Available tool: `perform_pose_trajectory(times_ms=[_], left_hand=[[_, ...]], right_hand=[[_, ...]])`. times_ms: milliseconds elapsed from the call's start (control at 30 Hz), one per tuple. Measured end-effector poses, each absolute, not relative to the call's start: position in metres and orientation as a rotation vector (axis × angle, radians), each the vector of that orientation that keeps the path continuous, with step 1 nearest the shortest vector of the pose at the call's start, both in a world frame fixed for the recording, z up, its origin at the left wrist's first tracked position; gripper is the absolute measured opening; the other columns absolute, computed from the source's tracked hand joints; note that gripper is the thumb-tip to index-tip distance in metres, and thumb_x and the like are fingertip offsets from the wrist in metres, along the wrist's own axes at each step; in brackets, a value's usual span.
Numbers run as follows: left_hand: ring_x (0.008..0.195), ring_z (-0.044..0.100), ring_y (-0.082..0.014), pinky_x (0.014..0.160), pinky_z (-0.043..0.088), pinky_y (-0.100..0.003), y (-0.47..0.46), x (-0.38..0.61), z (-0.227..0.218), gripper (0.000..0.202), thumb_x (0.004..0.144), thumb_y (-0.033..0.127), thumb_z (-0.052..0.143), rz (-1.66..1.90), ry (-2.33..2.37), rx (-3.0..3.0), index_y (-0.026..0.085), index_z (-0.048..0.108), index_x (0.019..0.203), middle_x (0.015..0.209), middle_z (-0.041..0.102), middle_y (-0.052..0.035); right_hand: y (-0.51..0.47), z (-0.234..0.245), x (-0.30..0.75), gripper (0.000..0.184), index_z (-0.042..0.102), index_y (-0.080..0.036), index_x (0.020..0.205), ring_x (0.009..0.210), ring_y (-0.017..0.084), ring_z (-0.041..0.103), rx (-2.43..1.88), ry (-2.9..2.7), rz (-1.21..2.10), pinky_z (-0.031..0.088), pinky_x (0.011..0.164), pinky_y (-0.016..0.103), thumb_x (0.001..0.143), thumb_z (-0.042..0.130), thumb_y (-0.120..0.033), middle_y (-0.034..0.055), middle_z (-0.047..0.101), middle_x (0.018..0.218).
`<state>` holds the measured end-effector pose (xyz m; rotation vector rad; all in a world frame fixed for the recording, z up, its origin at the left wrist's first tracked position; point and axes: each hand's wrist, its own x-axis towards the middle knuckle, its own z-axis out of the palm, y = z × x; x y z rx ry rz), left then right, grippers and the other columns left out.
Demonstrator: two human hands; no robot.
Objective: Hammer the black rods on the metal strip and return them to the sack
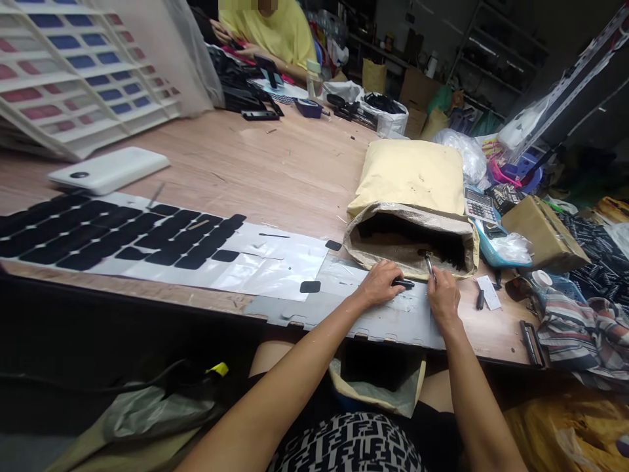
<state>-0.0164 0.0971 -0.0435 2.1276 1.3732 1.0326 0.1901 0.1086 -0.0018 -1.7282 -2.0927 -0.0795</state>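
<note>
My left hand (381, 282) rests on a grey metal plate (344, 314) at the table's front edge, its fingers closed on a small black part (403, 283). Just to the right, my right hand (443, 294) pinches metal tweezers (429, 264) whose tips point toward the mouth of a brown paper bag (410, 190) lying open on its side with dark pieces inside. Left of my hands a clear plastic sheet (265, 262) carries rows of black rectangular pads (113, 233); two loose pads (310, 286) lie near the plate.
A white power bank (109, 170) and a white rack of coloured samples (73, 72) sit at the left. A person in yellow (275, 29) works at the far end. A calculator (479, 206), boxes, bags and striped cloth (580, 328) crowd the right side.
</note>
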Motion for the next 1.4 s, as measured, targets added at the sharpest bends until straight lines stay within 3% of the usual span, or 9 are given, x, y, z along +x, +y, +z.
perform_pose_trajectory(times_ms=[367, 500, 667, 833, 1067, 1200, 1333, 1400], left_hand=[[0.094, 0.052, -0.0235, 0.088, 0.041, -0.038, 0.098, -0.018, -0.047, 0.007, 0.089, 0.027, 0.064, 1.056, 1.343, 2.059, 0.021, 0.067, 0.093, 0.097, 0.066, -0.0046], [0.086, 0.052, -0.0219, 0.086, 0.041, -0.037, 0.099, -0.020, -0.046, 0.030, 0.099, 0.035, 0.045, 1.125, 1.326, 1.980, 0.020, 0.063, 0.081, 0.086, 0.064, -0.0047], [0.076, 0.057, -0.0205, 0.077, 0.044, -0.034, 0.098, -0.027, -0.042, 0.053, 0.097, 0.062, 0.038, 1.297, 1.273, 1.426, 0.020, 0.060, 0.075, 0.073, 0.062, -0.0033], [0.072, 0.061, -0.0210, 0.076, 0.049, -0.034, 0.100, -0.028, -0.041, 0.069, 0.077, 0.086, 0.050, 1.400, 1.155, 1.015, 0.018, 0.065, 0.076, 0.072, 0.066, -0.0050], [0.067, 0.057, -0.0172, 0.074, 0.048, -0.032, 0.098, -0.030, -0.037, 0.071, 0.086, 0.082, 0.039, 1.435, 1.155, 1.074, 0.018, 0.058, 0.063, 0.066, 0.061, -0.0041], [0.070, 0.056, -0.0168, 0.076, 0.048, -0.031, 0.095, -0.031, -0.035, 0.071, 0.092, 0.079, 0.030, 1.419, 1.092, 1.170, 0.019, 0.056, 0.065, 0.069, 0.060, -0.0044], [0.073, 0.058, -0.0173, 0.079, 0.048, -0.031, 0.089, -0.032, -0.033, 0.064, 0.094, 0.074, 0.034, 1.412, 1.112, 1.216, 0.019, 0.059, 0.071, 0.074, 0.063, -0.0042], [0.071, 0.057, -0.0176, 0.078, 0.048, -0.032, 0.082, -0.032, -0.031, 0.064, 0.095, 0.072, 0.033, 1.404, 1.113, 1.224, 0.020, 0.057, 0.066, 0.070, 0.061, -0.0043]], right_hand=[[0.113, -0.015, 0.186, 0.038, 0.062, -0.019, 0.129, 0.101, 0.023, 0.053, -1.841, -2.140, -0.030, 0.042, 0.088, 0.031, 0.096, 0.045, -0.021, 0.0096, 0.058, 0.108], [0.112, -0.015, 0.186, 0.038, 0.062, -0.020, 0.130, 0.101, 0.023, 0.052, -1.842, -2.131, -0.022, 0.042, 0.089, 0.031, 0.096, 0.046, -0.021, 0.0096, 0.058, 0.108], [0.110, -0.014, 0.186, 0.038, 0.063, -0.020, 0.128, 0.101, 0.023, 0.052, -1.817, -2.114, -0.006, 0.043, 0.089, 0.031, 0.095, 0.046, -0.021, 0.0091, 0.059, 0.106], [0.110, -0.014, 0.186, 0.038, 0.064, -0.020, 0.128, 0.101, 0.024, 0.053, -1.824, -2.100, 0.017, 0.043, 0.088, 0.032, 0.094, 0.046, -0.022, 0.0097, 0.059, 0.107], [0.110, -0.015, 0.187, 0.038, 0.064, -0.020, 0.127, 0.103, 0.024, 0.054, -1.827, -2.088, 0.034, 0.044, 0.090, 0.033, 0.094, 0.047, -0.021, 0.0100, 0.060, 0.108], [0.111, -0.016, 0.187, 0.038, 0.064, -0.021, 0.128, 0.105, 0.024, 0.055, -1.828, -2.066, 0.069, 0.044, 0.090, 0.033, 0.093, 0.048, -0.021, 0.0101, 0.061, 0.109], [0.111, -0.018, 0.188, 0.039, 0.064, -0.022, 0.129, 0.107, 0.024, 0.055, -1.856, -2.029, 0.123, 0.045, 0.090, 0.032, 0.093, 0.050, -0.020, 0.0095, 0.062, 0.112], [0.111, -0.018, 0.188, 0.038, 0.065, -0.022, 0.128, 0.106, 0.023, 0.056, -1.881, -2.005, 0.167, 0.045, 0.089, 0.031, 0.092, 0.051, -0.021, 0.0088, 0.062, 0.112]])
